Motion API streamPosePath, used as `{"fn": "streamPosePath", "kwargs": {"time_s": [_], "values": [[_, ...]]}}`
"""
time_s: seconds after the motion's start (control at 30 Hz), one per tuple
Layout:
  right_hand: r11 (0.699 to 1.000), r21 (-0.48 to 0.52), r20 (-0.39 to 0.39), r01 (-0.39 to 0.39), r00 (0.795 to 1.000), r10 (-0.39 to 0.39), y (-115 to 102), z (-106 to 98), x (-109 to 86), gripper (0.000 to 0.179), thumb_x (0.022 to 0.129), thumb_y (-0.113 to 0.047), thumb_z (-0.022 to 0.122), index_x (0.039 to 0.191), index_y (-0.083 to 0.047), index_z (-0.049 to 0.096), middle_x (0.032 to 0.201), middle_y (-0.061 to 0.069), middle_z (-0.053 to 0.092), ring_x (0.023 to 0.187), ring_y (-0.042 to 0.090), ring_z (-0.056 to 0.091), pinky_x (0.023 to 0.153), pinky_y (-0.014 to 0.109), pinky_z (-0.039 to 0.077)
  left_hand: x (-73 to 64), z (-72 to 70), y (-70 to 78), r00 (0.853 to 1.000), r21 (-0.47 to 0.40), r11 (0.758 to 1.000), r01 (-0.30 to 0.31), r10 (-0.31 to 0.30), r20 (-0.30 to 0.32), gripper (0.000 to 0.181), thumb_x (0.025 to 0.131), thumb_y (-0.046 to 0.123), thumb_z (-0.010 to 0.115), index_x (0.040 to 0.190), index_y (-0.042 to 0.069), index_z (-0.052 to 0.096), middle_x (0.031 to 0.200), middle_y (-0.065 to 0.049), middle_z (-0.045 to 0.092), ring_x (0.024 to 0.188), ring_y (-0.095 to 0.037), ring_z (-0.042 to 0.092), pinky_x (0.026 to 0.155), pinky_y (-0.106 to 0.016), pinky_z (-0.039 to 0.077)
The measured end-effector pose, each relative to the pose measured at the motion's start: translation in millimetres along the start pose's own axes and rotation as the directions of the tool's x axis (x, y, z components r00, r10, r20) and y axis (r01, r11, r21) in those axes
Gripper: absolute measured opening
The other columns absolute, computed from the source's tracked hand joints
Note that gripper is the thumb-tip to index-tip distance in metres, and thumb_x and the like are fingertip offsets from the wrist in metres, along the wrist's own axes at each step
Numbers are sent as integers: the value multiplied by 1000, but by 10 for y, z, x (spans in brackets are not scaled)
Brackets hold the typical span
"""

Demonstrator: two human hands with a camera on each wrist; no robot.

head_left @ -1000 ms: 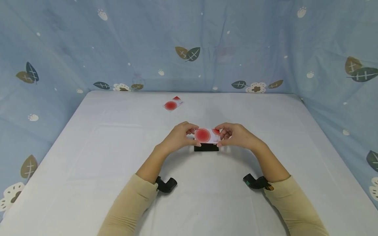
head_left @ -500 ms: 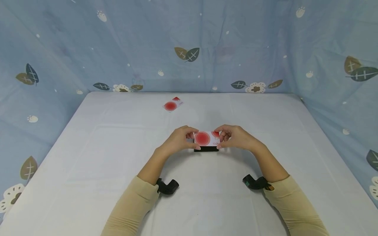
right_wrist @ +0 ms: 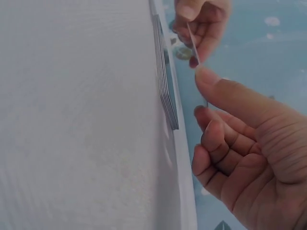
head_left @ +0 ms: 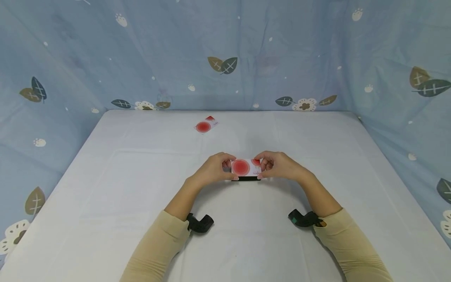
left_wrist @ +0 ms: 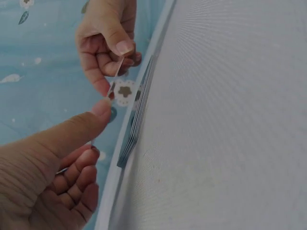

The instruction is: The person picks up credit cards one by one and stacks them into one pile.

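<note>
A white card [head_left: 242,167] with red circles and lettering is pinched at its left end by my left hand [head_left: 215,168]. My right hand [head_left: 281,165] pinches the opposite end, thumb on the near edge and index finger on the far edge. Both wrist views show the card edge-on, a thin strip [left_wrist: 118,68] spanning the two hands. Beneath it on the table lies a flat black object [head_left: 248,178], mostly covered by the card in the head view. From the side it appears as a thin layered stack [right_wrist: 165,79] with slanted ends, and a gap separates it from the card.
Another white card [head_left: 203,126] with red circles lies at a slant farther back on the white table [head_left: 141,188]. A blue patterned cloth [head_left: 176,47] hangs behind and beside the table. Black curved pieces [head_left: 200,224] stick out from both wrists.
Both hands have brought the card a little toward the person, and it hides more of the black object. Their pinch on it stays the same. The farther card has not moved.
</note>
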State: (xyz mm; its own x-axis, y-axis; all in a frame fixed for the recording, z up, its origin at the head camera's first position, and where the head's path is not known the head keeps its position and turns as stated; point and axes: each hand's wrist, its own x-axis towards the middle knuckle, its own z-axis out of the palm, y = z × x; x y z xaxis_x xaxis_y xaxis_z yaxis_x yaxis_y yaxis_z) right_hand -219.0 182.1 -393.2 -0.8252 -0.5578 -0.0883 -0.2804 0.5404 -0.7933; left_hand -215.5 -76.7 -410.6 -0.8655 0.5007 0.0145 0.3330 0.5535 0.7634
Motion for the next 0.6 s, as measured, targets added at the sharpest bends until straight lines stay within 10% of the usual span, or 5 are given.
{"fn": "streamPosePath", "kwargs": {"time_s": [0.6], "values": [[999,-47,44,8,999,-6,69,51,23,53,74,-17,81,119,-1,58,76,-3,59,72,14,51,65,24,44,17,27,-150,997,7,1000,19,-20,71,54,72,18,81,120,4,62,93,-2,58,88,-14,52,80,-26,44]]}}
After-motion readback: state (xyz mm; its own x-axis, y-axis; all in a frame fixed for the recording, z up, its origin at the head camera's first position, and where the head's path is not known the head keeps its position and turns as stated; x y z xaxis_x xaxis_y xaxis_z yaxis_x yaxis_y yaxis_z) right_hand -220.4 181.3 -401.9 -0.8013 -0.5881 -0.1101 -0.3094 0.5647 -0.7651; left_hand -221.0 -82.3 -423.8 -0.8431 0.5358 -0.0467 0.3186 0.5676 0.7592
